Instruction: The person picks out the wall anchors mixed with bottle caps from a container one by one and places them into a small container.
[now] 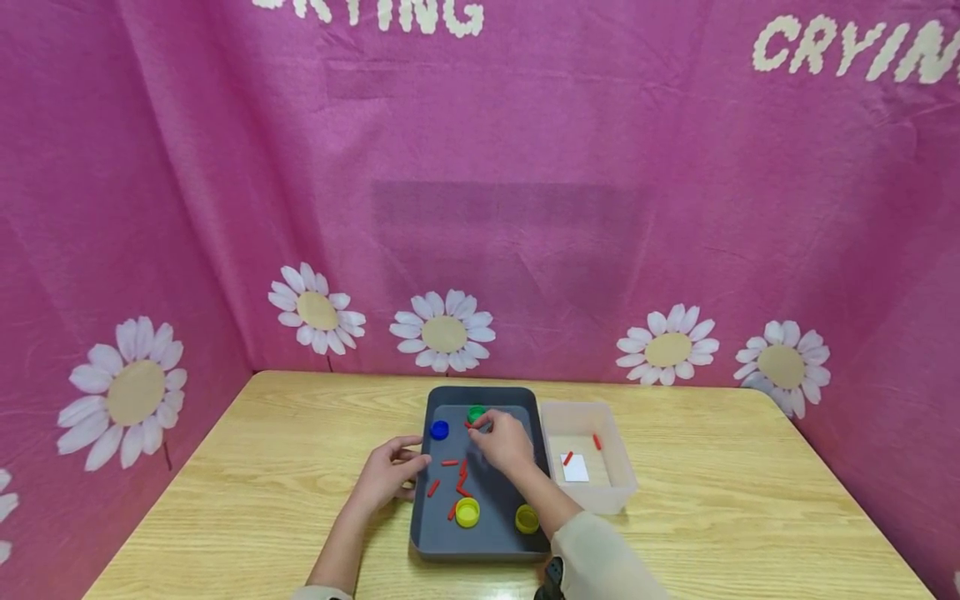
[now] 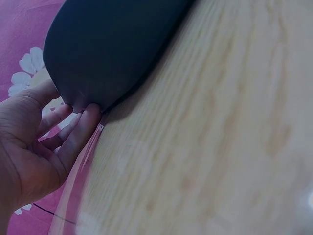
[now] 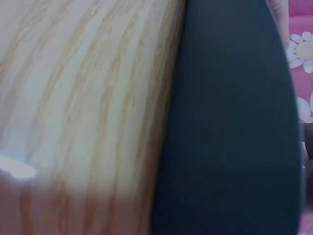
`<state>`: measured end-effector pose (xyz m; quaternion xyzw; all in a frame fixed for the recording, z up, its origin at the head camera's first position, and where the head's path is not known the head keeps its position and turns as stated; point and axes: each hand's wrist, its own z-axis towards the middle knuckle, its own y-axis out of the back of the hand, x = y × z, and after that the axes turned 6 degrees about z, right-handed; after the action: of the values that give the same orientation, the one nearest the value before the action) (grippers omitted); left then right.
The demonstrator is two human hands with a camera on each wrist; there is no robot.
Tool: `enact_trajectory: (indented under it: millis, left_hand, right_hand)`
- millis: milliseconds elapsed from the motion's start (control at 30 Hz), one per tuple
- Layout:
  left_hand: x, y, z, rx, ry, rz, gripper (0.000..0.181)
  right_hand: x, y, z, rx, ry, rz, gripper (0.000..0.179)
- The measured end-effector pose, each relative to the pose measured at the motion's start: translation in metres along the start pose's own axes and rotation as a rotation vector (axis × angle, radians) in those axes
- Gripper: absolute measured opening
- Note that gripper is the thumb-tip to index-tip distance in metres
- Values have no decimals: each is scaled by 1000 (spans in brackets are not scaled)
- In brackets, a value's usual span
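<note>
My left hand point(image 1: 387, 475) holds the left wall of a dark grey tray point(image 1: 480, 546), thumb at the rim and fingers against the outside. In the left wrist view the fingertips point(image 2: 92, 110) touch the tray's outer wall point(image 2: 112, 44). Over the tray's far part, my right hand point(image 1: 506, 442) pinches a small red stick point(image 1: 468, 426) beside a green bottle cap point(image 1: 476, 412). Several loose red sticks point(image 1: 449, 462) lie on the tray floor. A blue cap point(image 1: 439, 430) sits at the far left, and two yellow caps point(image 1: 467, 512) are near the front.
Against the tray's right side stands a translucent plastic box point(image 1: 622, 487). Inside are a white square point(image 1: 576, 472), a red stick point(image 1: 567, 458) on it and another red stick point(image 1: 597, 442). The wooden table point(image 1: 285, 467) backs onto a pink flowered curtain point(image 1: 525, 250).
</note>
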<state>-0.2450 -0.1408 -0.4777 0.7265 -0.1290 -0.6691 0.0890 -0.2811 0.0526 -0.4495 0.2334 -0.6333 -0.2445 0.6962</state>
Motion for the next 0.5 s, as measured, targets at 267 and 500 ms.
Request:
enact_trajectory:
  millis: [267, 500]
  left_hand:
    - [1, 0, 0, 13, 0, -7, 45]
    - [0, 2, -1, 15, -11, -3, 46]
  right_hand:
    - [-5, -15, 4, -3, -67, -24, 13]
    - [-6, -21, 6, -38, -99, -65, 15]
